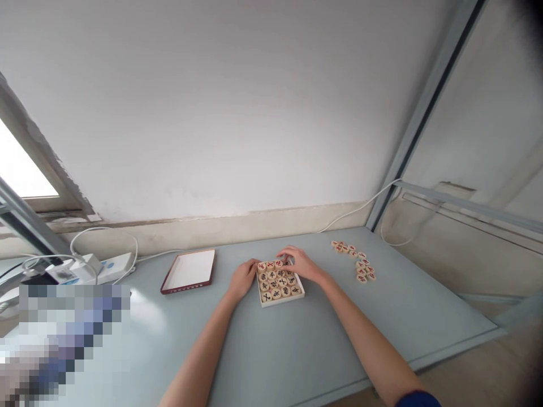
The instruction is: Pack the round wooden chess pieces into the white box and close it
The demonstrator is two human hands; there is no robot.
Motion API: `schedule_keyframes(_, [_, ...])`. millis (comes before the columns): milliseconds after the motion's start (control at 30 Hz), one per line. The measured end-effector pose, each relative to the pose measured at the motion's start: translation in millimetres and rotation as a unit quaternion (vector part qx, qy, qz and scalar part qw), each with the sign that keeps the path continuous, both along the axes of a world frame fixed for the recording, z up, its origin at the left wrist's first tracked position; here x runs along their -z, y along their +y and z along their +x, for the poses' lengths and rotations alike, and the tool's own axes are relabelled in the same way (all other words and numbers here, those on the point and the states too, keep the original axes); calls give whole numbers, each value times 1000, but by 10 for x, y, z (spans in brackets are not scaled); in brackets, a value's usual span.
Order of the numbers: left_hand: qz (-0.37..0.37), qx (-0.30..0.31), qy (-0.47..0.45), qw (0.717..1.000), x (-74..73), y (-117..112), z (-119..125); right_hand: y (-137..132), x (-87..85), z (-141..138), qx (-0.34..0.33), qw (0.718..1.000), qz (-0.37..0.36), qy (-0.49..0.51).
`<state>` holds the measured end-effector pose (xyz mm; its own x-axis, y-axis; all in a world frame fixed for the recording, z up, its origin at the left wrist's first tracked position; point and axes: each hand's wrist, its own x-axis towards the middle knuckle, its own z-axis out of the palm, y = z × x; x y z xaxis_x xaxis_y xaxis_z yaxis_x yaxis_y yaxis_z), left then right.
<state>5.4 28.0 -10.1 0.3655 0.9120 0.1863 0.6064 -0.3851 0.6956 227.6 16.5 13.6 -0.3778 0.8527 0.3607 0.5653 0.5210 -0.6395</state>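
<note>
A shallow white box [282,302] stands on the table with rows of round Chinese chess pieces [274,284] in it, marked in black and red. My left hand [243,279] is closed against the box's left side, fingertips at its far left corner. Over the far right corner, my right hand [300,264] pinches a Chinese chess piece [285,262] between thumb and fingers, level with the back row. The fingers partly hide that piece and the pieces under the hand.
Loose red-marked pieces [361,264] lie in a curved group to the right on the grey-blue table [331,350]. A dark red box lid [189,271], white inside, rests at left. Beyond it are a power strip [114,267] and cables. A metal post [384,195] rises at the far right corner.
</note>
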Motion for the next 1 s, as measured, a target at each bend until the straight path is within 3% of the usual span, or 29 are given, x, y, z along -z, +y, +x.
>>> schedule_keyframes(100, [2,-1,1,1000,10,4,-2,50,16,172,45,998,18,-26])
schedule_keyframes(167, [5,1,-1,1000,20,9,-2,71,61,357,159,982,50,-87])
schedule_keyframes(267, [4,-4,-1,1000,37,18,-4,68,179,655,371,900,66,-218])
schedule_keyframes(333, [5,-8,-3,1000,52,22,-5,56,257,802,441,856,49,-267])
schedule_keyframes(467, [4,-30,-12,999,94,32,-7,51,314,897,456,845,39,-278])
schedule_keyframes(800, [15,-46,-51,998,107,24,7,14,225,838,483,835,35,-262])
schedule_keyframes(900, [25,-55,-29,998,95,28,13,12,203,817,468,848,30,-249])
schedule_keyframes(1000, [29,-57,18,998,71,24,24,36,135,729,407,888,27,-210])
